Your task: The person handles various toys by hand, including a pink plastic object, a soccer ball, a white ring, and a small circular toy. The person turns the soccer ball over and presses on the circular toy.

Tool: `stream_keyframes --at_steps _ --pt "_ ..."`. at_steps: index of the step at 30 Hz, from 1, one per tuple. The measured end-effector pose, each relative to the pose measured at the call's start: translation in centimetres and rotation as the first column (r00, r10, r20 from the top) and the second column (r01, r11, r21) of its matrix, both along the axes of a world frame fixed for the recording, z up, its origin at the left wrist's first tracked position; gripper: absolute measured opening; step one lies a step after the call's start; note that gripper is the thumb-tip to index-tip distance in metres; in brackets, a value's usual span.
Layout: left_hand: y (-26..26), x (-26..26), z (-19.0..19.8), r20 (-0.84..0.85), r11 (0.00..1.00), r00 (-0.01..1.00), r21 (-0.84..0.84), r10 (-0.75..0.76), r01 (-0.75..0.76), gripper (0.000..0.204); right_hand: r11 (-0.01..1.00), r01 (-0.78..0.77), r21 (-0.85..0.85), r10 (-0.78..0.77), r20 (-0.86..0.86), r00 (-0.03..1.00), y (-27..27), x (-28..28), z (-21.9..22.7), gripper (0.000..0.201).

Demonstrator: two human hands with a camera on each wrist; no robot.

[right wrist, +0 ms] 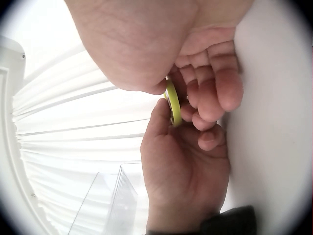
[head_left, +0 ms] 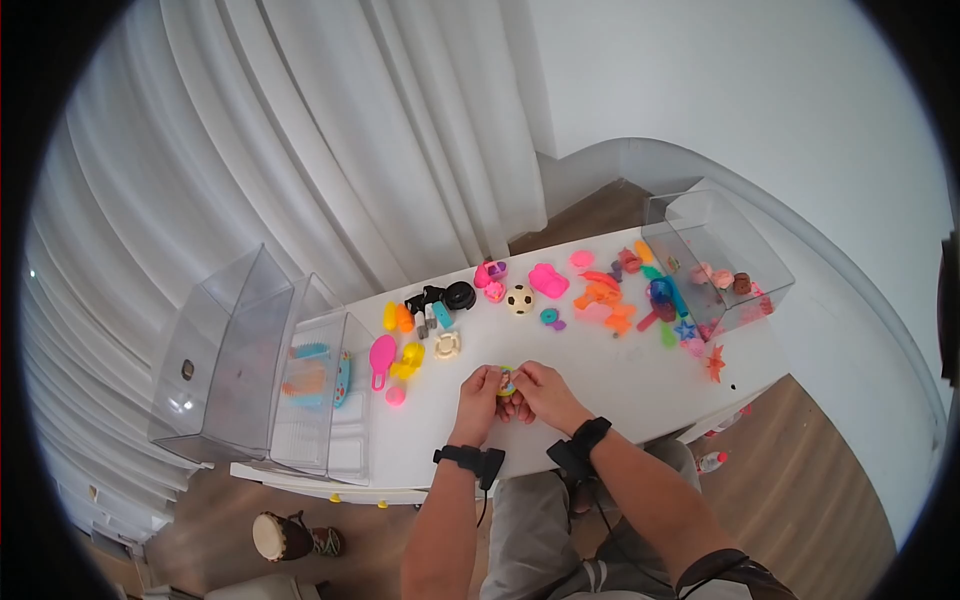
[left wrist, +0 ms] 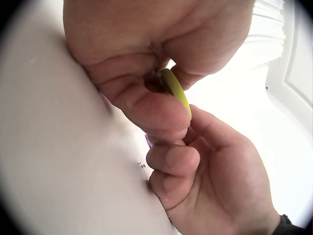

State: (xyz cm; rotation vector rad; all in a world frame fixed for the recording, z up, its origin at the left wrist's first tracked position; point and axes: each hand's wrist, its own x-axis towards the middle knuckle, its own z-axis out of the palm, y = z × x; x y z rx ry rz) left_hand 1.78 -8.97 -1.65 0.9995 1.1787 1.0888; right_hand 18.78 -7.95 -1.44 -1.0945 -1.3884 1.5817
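Both hands meet over the near part of the white table (head_left: 470, 420) around a small round disc with a yellow-green rim (head_left: 507, 381). My left hand (head_left: 480, 392) pinches the disc's left side between thumb and curled fingers. From the other side, my right hand (head_left: 545, 392) grips it the same way. In the left wrist view the disc's rim (left wrist: 177, 90) shows edge-on, mostly covered by fingers. The right wrist view also shows the yellow-green rim (right wrist: 173, 104) standing tilted between the two thumbs and the fingers. Its patterned face shows only small in the head view.
Left stand clear plastic boxes (head_left: 225, 370), with a pink paddle-shaped toy (head_left: 382, 358) and yellow toy (head_left: 408, 360) beside them. A toy soccer ball (head_left: 519, 299) sits behind the hands. Orange toys (head_left: 600, 296) and a clear bin (head_left: 735, 270) lie right. A drum (head_left: 280, 537) stands on the floor.
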Motion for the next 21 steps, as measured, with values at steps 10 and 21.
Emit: stream_keyframes --at_steps 10,21 --pt "0.19 -0.19 -0.05 0.04 1.0 0.999 -0.01 -0.01 0.01 0.032 1.0 -0.024 -0.019 0.024 -0.013 1.0 0.13 0.11 -0.12 0.03" --pt "0.21 -0.41 -0.02 0.039 0.999 0.998 -0.005 -0.042 0.042 0.033 1.0 -0.007 0.004 0.007 0.004 1.0 0.08 -0.02 -0.34 0.029"
